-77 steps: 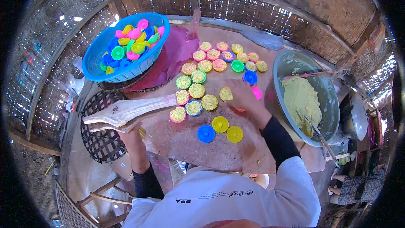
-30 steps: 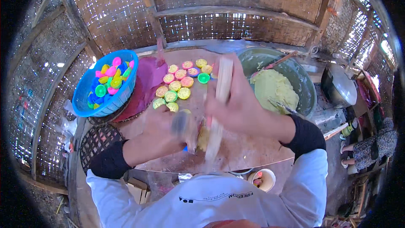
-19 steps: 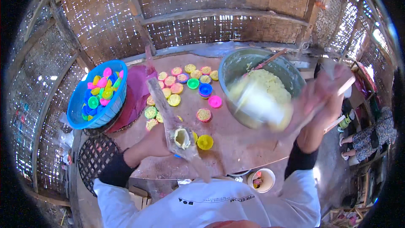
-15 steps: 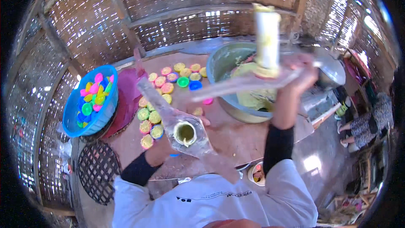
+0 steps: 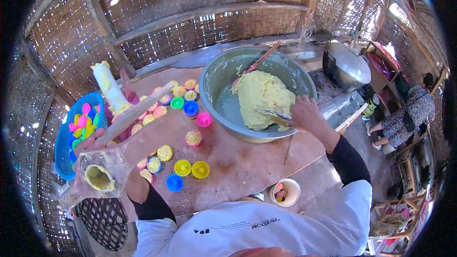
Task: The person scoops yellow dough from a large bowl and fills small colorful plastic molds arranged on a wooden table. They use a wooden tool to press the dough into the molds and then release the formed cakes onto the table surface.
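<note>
My left hand (image 5: 97, 139) is closed on a two-part wooden dough press at the left. Its plunger bar (image 5: 139, 108) carries a pale, dough-smeared cylinder (image 5: 108, 85); its other piece is a wooden board (image 5: 119, 159) around a round tube (image 5: 99, 179) with dough at the rim. My right hand (image 5: 305, 113) grips a flat, dough-smeared utensil (image 5: 272, 113) against a mound of pale yellow dough (image 5: 262, 96). That dough sits in a large grey-green basin (image 5: 214, 96). Small coloured moulds (image 5: 164, 152) on the table hold dough strands; yellow (image 5: 200, 169) and blue (image 5: 174, 182) ones show no dough.
A blue basket (image 5: 62, 154) of colourful moulds stands left, above a black lattice tray (image 5: 102, 223). A stick (image 5: 264, 58) leans in the basin. Beyond it are a lidded pot (image 5: 350, 64) and another person (image 5: 412, 109). A white bucket (image 5: 285, 192) stands by the table's near edge.
The plunger bar with its cylinder went from my right hand to my left, beside the tube board, which moved left. My right hand moved down into the basin and now holds the flat utensil.
</note>
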`<action>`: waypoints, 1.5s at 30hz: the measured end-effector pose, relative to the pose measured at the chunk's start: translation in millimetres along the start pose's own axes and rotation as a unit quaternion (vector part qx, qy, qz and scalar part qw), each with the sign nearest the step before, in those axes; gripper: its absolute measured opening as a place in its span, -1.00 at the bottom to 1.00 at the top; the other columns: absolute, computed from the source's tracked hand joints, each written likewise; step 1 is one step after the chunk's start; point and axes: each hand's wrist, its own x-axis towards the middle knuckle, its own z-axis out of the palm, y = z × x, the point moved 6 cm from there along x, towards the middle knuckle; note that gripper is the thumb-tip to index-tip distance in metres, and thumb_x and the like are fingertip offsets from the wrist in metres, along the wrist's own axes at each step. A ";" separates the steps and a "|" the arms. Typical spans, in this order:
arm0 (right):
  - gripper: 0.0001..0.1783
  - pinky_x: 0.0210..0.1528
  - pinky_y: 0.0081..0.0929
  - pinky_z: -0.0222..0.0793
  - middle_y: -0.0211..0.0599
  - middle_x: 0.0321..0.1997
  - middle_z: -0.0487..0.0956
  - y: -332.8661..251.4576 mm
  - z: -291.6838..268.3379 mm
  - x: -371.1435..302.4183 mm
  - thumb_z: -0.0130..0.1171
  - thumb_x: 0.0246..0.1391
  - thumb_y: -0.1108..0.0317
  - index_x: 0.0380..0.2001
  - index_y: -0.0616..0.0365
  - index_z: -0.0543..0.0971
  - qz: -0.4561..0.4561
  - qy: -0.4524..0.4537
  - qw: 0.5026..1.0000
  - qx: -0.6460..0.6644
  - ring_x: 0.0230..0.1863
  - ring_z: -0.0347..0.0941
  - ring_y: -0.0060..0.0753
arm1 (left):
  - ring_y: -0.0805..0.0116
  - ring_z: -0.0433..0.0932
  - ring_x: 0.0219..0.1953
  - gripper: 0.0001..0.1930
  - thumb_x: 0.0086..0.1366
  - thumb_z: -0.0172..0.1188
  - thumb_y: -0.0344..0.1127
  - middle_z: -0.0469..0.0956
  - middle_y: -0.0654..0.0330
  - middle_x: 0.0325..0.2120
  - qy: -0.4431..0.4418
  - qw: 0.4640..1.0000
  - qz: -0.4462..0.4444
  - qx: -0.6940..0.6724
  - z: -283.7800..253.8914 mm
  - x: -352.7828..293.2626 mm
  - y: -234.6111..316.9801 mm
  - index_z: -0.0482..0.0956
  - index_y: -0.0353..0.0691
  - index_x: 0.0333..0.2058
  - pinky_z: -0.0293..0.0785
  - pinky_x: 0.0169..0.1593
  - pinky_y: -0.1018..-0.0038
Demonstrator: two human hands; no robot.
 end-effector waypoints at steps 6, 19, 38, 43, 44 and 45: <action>-0.83 -0.51 -0.27 0.39 -0.27 -0.50 0.54 28.9 9.0 15.2 0.04 -0.14 0.34 -0.43 0.16 0.48 -0.040 -0.022 0.997 -0.056 -0.49 0.51 -0.17 | 0.29 0.42 -0.37 -0.66 0.13 0.13 -0.10 0.35 0.14 -0.47 0.026 0.999 0.018 0.015 18.6 -10.3 30.7 0.33 -0.29 -0.40 0.38 -0.25 0.36; -0.76 -0.51 -0.12 0.33 -0.22 -0.60 0.50 74.8 26.3 177.0 -0.03 -0.02 0.19 -0.23 -0.21 0.50 -0.157 0.065 0.986 0.002 -0.53 0.46 -0.06 | 0.21 0.43 -0.31 -0.67 0.10 0.15 -0.14 0.35 0.12 -0.41 -0.005 0.969 0.082 0.232 -6.4 -25.5 63.8 0.35 -0.31 -0.36 0.39 -0.18 0.31; -0.78 -0.54 -0.14 0.30 -0.25 -0.70 0.44 41.2 51.3 183.4 0.03 -0.12 0.20 -0.33 -0.18 0.55 -0.301 0.063 0.951 0.026 -0.60 0.43 -0.12 | 0.20 0.43 -0.27 -0.66 0.10 0.15 -0.17 0.35 0.09 -0.35 -0.031 0.970 0.071 0.232 2.0 -35.3 75.5 0.34 -0.32 -0.30 0.39 -0.15 0.29; -0.75 -0.51 -0.17 0.34 -0.29 -0.65 0.48 24.1 40.4 133.5 0.04 -0.14 0.22 -0.30 -0.19 0.54 -0.283 0.002 0.959 -0.032 -0.55 0.47 -0.16 | 0.22 0.44 -0.28 -0.65 0.08 0.17 -0.20 0.38 0.06 -0.33 -0.096 0.964 0.081 0.234 5.2 -38.4 57.0 0.35 -0.33 -0.26 0.42 -0.18 0.37; -0.75 -0.50 -0.18 0.35 -0.30 -0.63 0.49 22.3 41.1 121.9 0.05 -0.15 0.22 -0.30 -0.20 0.54 -0.276 -0.010 0.961 -0.029 -0.54 0.48 -0.17 | 0.21 0.45 -0.28 -0.63 0.08 0.19 -0.23 0.41 0.05 -0.31 -0.115 0.979 0.059 0.156 7.3 -37.7 53.3 0.36 -0.33 -0.22 0.43 -0.18 0.36; -0.74 -0.50 -0.19 0.36 -0.31 -0.62 0.50 11.0 37.2 115.8 0.06 -0.16 0.22 -0.29 -0.19 0.54 -0.286 -0.017 0.957 -0.048 -0.53 0.49 -0.18 | 0.26 0.46 -0.32 -0.63 0.03 0.21 -0.20 0.43 0.06 -0.36 -0.071 0.971 0.073 0.216 -5.1 -39.3 48.2 0.37 -0.32 -0.27 0.42 -0.20 0.41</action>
